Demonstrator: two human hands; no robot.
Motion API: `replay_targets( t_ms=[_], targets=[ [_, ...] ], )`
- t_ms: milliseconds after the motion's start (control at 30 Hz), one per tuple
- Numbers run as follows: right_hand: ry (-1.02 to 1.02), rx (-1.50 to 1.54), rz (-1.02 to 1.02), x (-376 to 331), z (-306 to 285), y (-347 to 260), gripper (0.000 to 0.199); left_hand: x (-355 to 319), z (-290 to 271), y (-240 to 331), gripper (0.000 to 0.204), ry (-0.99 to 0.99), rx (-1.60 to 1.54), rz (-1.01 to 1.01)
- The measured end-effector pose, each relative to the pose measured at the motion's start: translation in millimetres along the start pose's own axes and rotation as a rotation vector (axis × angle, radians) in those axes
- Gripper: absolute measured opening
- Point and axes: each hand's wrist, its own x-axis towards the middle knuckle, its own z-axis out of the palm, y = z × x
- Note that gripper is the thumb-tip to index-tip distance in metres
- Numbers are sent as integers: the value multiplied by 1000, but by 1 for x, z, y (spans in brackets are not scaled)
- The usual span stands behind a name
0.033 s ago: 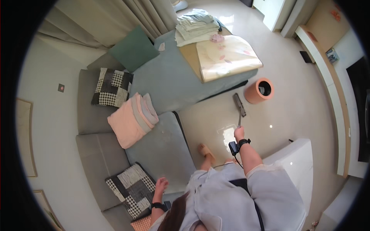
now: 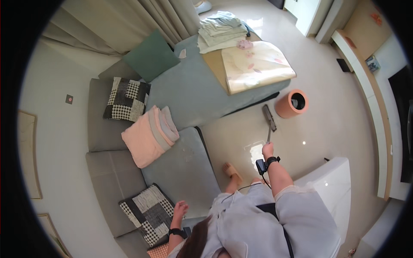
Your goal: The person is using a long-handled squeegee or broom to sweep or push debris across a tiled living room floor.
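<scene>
My right hand (image 2: pixel 267 149) is closed around the grey handle of a long-handled floor tool (image 2: pixel 269 118). Its narrow grey head rests on the floor beside a pink-orange bin (image 2: pixel 291 103); whether it is a broom or a mop I cannot tell. A dark band with a small black device sits on that wrist. My left hand (image 2: pixel 180 209) hangs empty, fingers loosely bent and apart, above the sofa seat near a black-and-white patchwork cushion (image 2: pixel 146 210). Another dark band circles the left wrist.
A grey-blue sofa (image 2: pixel 180 165) lies along the left, with folded pink bedding (image 2: pixel 146 139) and a green cushion (image 2: pixel 151 56). Folded cloths (image 2: pixel 221 32) and a shiny pale mat (image 2: pixel 258 66) lie at its far end. A white marbled table (image 2: pixel 335 185) stands close on my right.
</scene>
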Motion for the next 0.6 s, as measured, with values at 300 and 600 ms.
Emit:
replay_targets(
  t_ms=[300, 600],
  targets=[
    [-20, -154, -5, -3, 87, -58, 31, -4, -26, 11, 27, 13, 57, -139],
    [-206, -533, -317, -10, 78, -31, 36, -35, -1, 10, 29, 55, 36, -182]
  ],
)
